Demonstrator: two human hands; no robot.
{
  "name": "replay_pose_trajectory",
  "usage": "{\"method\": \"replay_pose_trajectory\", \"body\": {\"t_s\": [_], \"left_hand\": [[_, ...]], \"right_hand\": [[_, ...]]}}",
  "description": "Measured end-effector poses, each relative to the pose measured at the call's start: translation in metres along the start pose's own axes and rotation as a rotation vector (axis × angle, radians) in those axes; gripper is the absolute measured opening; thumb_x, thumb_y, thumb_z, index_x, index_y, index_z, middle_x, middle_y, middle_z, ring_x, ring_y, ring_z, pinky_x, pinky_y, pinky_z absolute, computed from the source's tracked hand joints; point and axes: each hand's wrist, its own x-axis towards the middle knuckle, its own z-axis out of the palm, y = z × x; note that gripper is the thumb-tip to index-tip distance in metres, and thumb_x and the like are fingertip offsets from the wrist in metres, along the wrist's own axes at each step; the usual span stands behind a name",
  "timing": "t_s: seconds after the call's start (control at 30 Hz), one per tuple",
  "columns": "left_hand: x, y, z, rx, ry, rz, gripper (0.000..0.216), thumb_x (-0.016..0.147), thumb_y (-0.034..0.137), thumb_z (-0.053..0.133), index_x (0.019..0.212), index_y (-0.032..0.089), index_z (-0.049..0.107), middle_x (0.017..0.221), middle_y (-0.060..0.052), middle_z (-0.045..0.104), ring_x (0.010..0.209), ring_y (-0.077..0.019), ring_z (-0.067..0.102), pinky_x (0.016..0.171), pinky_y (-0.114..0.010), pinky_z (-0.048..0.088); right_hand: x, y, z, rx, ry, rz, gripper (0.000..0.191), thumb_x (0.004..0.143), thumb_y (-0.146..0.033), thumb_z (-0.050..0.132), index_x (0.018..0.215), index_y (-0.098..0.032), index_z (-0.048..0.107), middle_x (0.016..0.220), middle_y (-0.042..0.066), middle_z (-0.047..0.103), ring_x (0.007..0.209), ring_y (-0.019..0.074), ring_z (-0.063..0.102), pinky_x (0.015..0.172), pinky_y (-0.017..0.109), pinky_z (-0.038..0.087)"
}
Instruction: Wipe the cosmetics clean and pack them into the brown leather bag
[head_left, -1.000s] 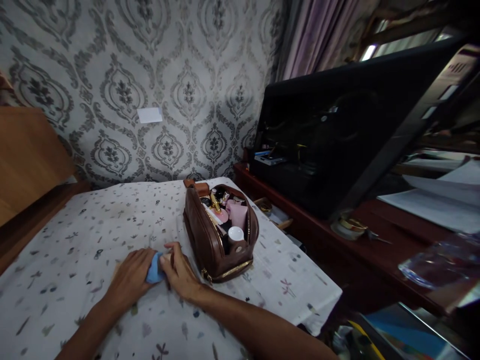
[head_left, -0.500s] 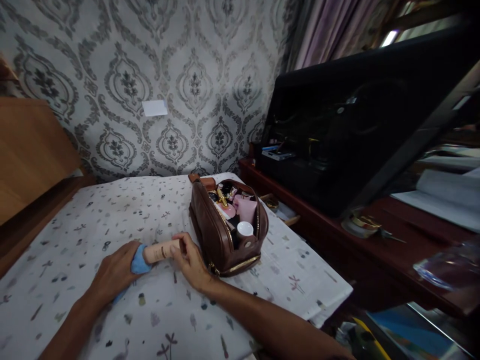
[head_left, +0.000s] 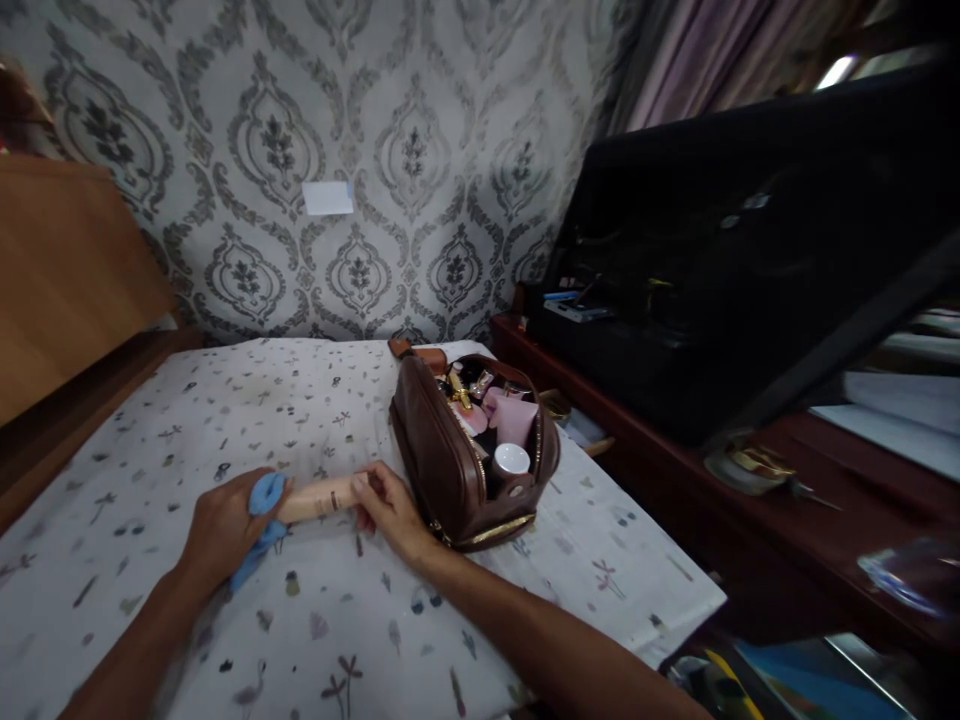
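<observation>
Between my two hands lies a beige cosmetic tube (head_left: pixel 319 499), held sideways above the patterned white cloth (head_left: pixel 300 400). My left hand (head_left: pixel 225 522) is closed on a blue cloth (head_left: pixel 264 508), which wraps the tube's left end. The fingers of my right hand (head_left: pixel 388 510) pinch the tube's other end. Just right of that hand stands an open brown makeup bag (head_left: pixel 442 450). Inside the bag are a white round lid (head_left: pixel 511 459), a pink pouch-like item (head_left: pixel 514 422), a gold tube (head_left: pixel 460 392) and other small cosmetics.
A large black screen (head_left: pixel 720 270) leans over the dark red desk (head_left: pixel 810 470) at right. On that desk lie papers (head_left: pixel 892 410) and a roll of tape (head_left: pixel 750 468). A wooden cabinet (head_left: pixel 67 280) stands at left. Patterned wallpaper (head_left: pixel 412 180) closes off the back.
The view has shifted slightly, so the bag sits further right. The blue cloth has moved on the tube's left end, with more of it hanging below. Both hands keep their hold.
</observation>
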Motion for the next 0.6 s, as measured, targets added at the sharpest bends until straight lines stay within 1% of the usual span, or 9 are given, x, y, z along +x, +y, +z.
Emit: {"method": "replay_pose_trajectory", "body": {"t_s": [0.1,0.17,0.23,0.3,0.37,0.43,0.5,0.53,0.6], "left_hand": [[0.003,0.006,-0.005,0.092,-0.018,-0.053,0.059,0.098,0.059,0.026,0.069,0.022,0.061,0.065,-0.004,0.071,0.062,-0.0219,0.068,0.059,-0.03,0.047],[0.004,0.009,-0.007,0.146,-0.036,-0.086,0.058,0.099,0.055,0.025,0.069,0.021,0.062,0.065,-0.006,0.07,0.062,-0.0233,0.066,0.061,-0.032,0.047],[0.003,0.012,-0.006,0.19,-0.04,-0.097,0.055,0.099,0.054,0.029,0.08,0.019,0.068,0.078,-0.01,0.074,0.075,-0.0281,0.068,0.072,-0.038,0.049],[0.002,0.018,-0.003,0.21,-0.027,-0.044,0.049,0.098,0.052,0.035,0.098,0.018,0.07,0.098,-0.013,0.076,0.094,-0.0323,0.068,0.089,-0.046,0.047],[-0.001,0.028,0.001,0.215,0.014,0.089,0.045,0.097,0.05,0.042,0.115,0.017,0.067,0.116,-0.014,0.073,0.11,-0.0336,0.064,0.103,-0.052,0.039],[-0.003,0.039,0.006,0.211,0.023,0.242,0.045,0.096,0.048,0.049,0.125,0.016,0.061,0.128,-0.016,0.068,0.119,-0.0339,0.06,0.111,-0.056,0.032],[-0.005,0.049,0.009,0.193,-0.085,0.293,0.047,0.094,0.046,0.055,0.128,0.014,0.057,0.131,-0.017,0.065,0.123,-0.0337,0.058,0.112,-0.056,0.031],[-0.005,0.053,0.009,0.181,-0.169,0.278,0.045,0.093,0.044,0.056,0.127,0.014,0.056,0.129,-0.017,0.066,0.12,-0.0331,0.059,0.11,-0.054,0.034],[-0.003,0.056,0.005,0.163,-0.31,0.206,0.033,0.092,0.038,0.056,0.115,0.015,0.059,0.114,-0.014,0.071,0.108,-0.0309,0.064,0.101,-0.049,0.043]], "right_hand": [[-0.001,0.0,0.0,0.019,-0.015,-0.002,0.044,0.085,-0.065,0.054,0.097,-0.023,0.047,0.062,-0.006,0.049,0.05,0.011,0.048,0.049,0.023,0.04],[0.0,0.001,0.0,0.03,-0.019,-0.006,0.043,0.085,-0.062,0.056,0.1,-0.023,0.047,0.068,-0.005,0.051,0.054,0.0112,0.05,0.052,0.024,0.042],[0.001,0.002,0.0,0.039,-0.023,-0.012,0.043,0.085,-0.06,0.057,0.103,-0.023,0.047,0.073,-0.004,0.052,0.058,0.0119,0.053,0.054,0.024,0.043],[0.001,0.001,0.0,0.043,-0.029,-0.023,0.043,0.085,-0.058,0.059,0.108,-0.022,0.048,0.078,-0.003,0.054,0.063,0.0131,0.056,0.056,0.025,0.045],[0.0,0.0,0.001,0.021,-0.043,-0.051,0.043,0.085,-0.054,0.06,0.112,-0.022,0.05,0.082,-0.001,0.055,0.069,0.0145,0.058,0.06,0.026,0.047],[-0.003,-0.002,0.002,-0.03,-0.061,-0.102,0.041,0.086,-0.05,0.06,0.114,-0.02,0.053,0.087,0.001,0.057,0.076,0.0159,0.06,0.066,0.027,0.049],[-0.005,-0.003,0.002,-0.081,-0.078,-0.161,0.037,0.087,-0.044,0.059,0.114,-0.019,0.056,0.095,0.004,0.061,0.084,0.0172,0.061,0.074,0.029,0.051],[-0.006,-0.004,0.002,-0.095,-0.084,-0.184,0.036,0.087,-0.042,0.06,0.114,-0.019,0.057,0.098,0.005,0.063,0.088,0.0176,0.061,0.077,0.029,0.051],[-0.007,-0.004,0.001,-0.106,-0.092,-0.208,0.034,0.086,-0.039,0.062,0.113,-0.019,0.06,0.1,0.006,0.064,0.09,0.0182,0.062,0.078,0.029,0.051]]}}
